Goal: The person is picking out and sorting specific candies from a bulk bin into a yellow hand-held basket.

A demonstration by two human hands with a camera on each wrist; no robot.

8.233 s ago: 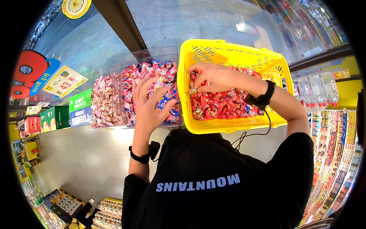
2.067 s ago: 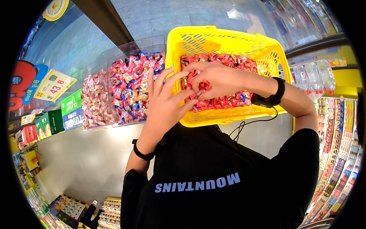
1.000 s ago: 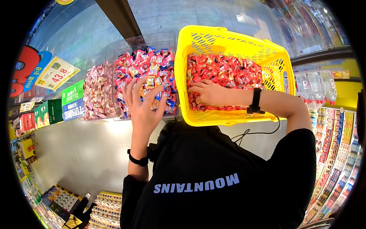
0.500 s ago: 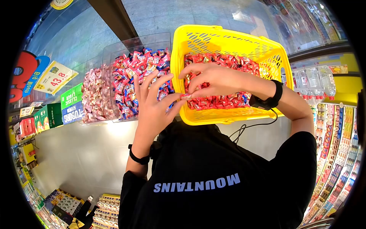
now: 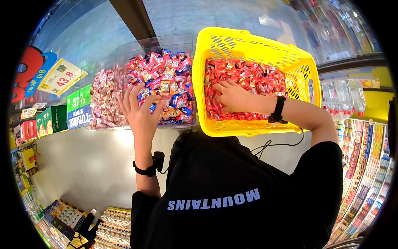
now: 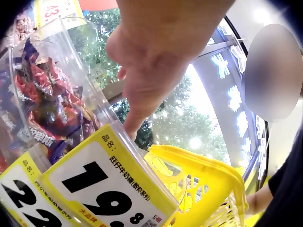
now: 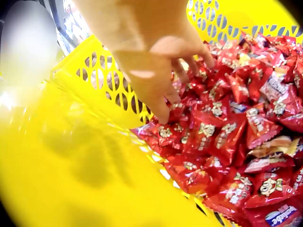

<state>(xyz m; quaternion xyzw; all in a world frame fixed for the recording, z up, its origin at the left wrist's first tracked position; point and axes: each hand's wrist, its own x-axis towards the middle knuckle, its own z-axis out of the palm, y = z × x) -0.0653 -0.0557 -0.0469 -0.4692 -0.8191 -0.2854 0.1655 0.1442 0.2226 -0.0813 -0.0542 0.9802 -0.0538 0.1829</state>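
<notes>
My left hand (image 5: 140, 114) hangs over the clear bin (image 5: 192, 54) of red, blue and gold wrapped candies (image 5: 166, 74), fingers spread and nothing visible between them. To its right stands the yellow basket (image 5: 257, 130), with a broad layer of mostly red candies (image 5: 257, 79) inside. My right hand (image 5: 238, 97) is in the basket's left part, its bent fingers touching the candies. In the right wrist view, fingers and thumb of the right hand (image 7: 156, 66) reach among red wrappers (image 7: 227, 132); whether one is gripped, the hand hides.
Left of the mixed bin lies a bin of pink candies (image 5: 105, 97), then a green and blue box (image 5: 79, 106) and a price sign (image 5: 62, 77). Bottles (image 5: 344, 97) stand right of the basket. Price tags (image 6: 106, 184) front the bins in the left wrist view.
Half a second ago both hands met at the basket's left rim with a small wrapped piece between their fingertips. The left hand has moved left over the bin, the right back down onto the candies.
</notes>
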